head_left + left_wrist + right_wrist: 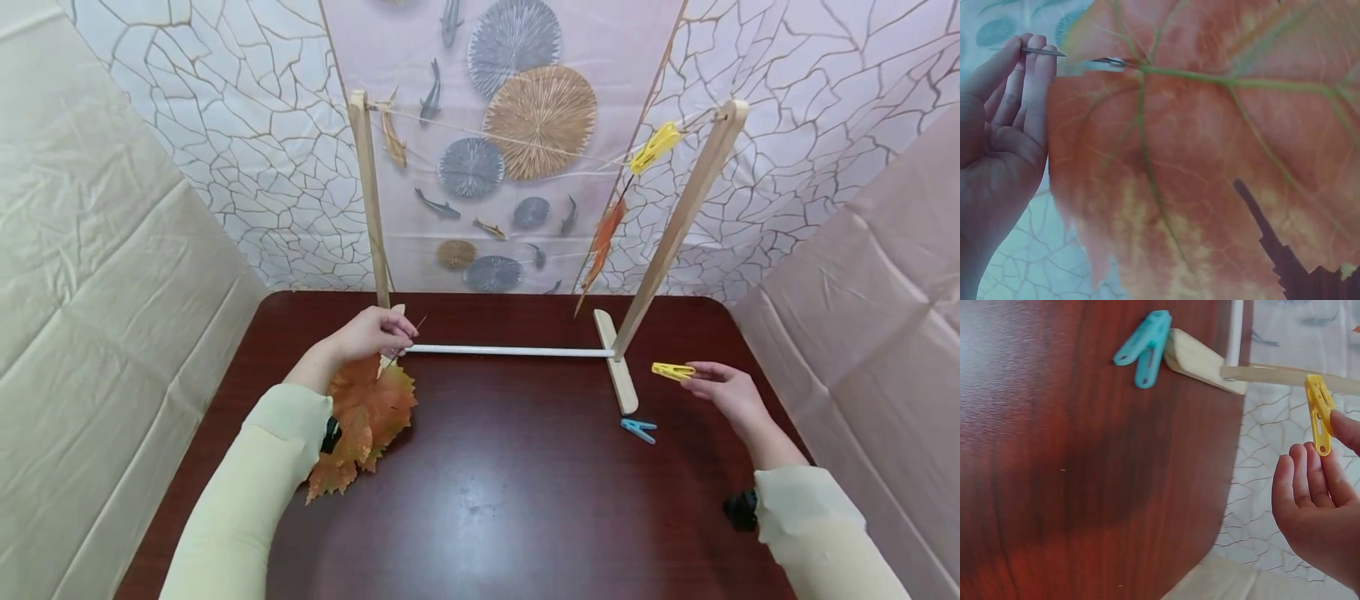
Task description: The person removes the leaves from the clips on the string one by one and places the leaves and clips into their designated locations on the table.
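We hold our left hand between eight and nine o'clock in the head view, thumb and fingers pinching the stem of a leaf; our right hand is near four o'clock, fingertips gripping a yellow clothespin. The leaf, at the left hand's six o'clock, is broad, orange, jagged-edged and green-veined.

The right hand pinches a yellow clothespin between thumb and fingertips, held out before a white surface crazed with brown lines. Over on the reddish-brown table, a turquoise clothespin lies just beside a pale wooden foot, where a post and a white rod meet.
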A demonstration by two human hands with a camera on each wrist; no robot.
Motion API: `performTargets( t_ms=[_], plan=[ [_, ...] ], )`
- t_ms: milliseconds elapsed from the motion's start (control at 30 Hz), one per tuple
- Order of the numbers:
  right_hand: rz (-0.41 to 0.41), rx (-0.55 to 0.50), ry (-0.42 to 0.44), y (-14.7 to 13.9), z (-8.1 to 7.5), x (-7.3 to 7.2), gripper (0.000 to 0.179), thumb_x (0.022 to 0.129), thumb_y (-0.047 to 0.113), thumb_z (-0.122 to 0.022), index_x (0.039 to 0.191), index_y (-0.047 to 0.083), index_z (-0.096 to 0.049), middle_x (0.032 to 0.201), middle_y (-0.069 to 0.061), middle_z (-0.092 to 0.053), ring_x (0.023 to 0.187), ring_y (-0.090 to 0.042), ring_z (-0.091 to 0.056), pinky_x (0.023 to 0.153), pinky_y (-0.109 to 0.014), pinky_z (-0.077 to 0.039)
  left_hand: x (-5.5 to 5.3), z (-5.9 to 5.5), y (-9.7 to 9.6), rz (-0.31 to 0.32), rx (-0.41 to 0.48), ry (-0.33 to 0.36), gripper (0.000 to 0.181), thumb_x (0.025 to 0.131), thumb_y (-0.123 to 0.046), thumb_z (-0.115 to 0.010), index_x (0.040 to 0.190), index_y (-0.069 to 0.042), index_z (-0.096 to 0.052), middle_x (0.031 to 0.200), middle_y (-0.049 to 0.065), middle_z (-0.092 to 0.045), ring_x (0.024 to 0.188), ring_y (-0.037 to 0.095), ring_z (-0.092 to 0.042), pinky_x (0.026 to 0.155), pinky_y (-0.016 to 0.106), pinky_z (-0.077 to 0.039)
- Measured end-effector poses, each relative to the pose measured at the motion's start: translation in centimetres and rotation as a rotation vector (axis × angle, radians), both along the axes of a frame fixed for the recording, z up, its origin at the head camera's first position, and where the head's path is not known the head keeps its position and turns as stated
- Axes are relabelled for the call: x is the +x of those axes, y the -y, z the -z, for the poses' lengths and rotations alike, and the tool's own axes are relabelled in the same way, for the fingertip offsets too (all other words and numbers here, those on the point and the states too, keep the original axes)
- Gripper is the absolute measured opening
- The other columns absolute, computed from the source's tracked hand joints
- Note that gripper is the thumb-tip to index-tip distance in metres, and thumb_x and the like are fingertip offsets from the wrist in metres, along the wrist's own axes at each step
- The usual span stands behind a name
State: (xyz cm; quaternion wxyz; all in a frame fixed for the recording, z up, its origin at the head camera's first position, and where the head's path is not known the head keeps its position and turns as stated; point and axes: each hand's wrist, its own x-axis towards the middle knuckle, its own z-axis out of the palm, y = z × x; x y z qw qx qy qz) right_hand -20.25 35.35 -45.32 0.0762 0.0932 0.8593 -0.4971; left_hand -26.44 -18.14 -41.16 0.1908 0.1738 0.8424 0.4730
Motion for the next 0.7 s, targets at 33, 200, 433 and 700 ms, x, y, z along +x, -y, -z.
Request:
performTargets(
  t_ms=[33,200,433,700],
  plan=[
    [0.006,-0.010,0.002,-0.1,0.3,0.1,0.060,0.089,0.023,-0.064,0.131,-0.012,-0.041,0.081,0.025,-0.054,0.072,0.011,-0.056,0.067,-0.013,-0.050,0.1,0.2,0.2,-0.001,-0.012,-0.001,0.020,0.088,-0.001,-0.060,0.104,0.009,-0.062,0.074,0.004,-0.066,0.070,0.017,-0.062,0.066,0.033,-0.055],
    [0.035,-0.031,0.014,-0.4,1.6,0.3,0.055,0.089,0.016,-0.062,0.131,-0.013,-0.040,0.076,0.029,-0.054,0.071,0.013,-0.054,0.066,-0.013,-0.049,0.6,1.3,1.3,0.007,-0.042,0.016,0.018,0.088,-0.001,-0.060,0.102,0.010,-0.062,0.076,0.008,-0.066,0.068,0.013,-0.059,0.063,0.026,-0.052],
    [0.058,-0.059,0.055,-0.7,3.7,0.7,0.055,0.089,0.015,-0.062,0.130,-0.014,-0.039,0.074,0.028,-0.056,0.071,0.011,-0.055,0.069,-0.016,-0.050,1.5,2.2,2.5,0.028,-0.095,0.075,0.019,0.088,0.000,-0.058,0.103,0.012,-0.061,0.074,0.001,-0.064,0.068,0.012,-0.057,0.063,0.027,-0.051],
    [0.088,0.004,0.131,-1.0,5.6,1.2,0.055,0.089,0.020,-0.061,0.130,-0.011,-0.042,0.079,0.020,-0.059,0.072,0.006,-0.054,0.069,-0.020,-0.050,2.4,4.2,4.0,0.037,-0.119,0.087,0.020,0.088,0.002,-0.058,0.102,0.016,-0.058,0.075,0.010,-0.065,0.058,0.010,-0.051,0.053,0.025,-0.044]
  ],
)
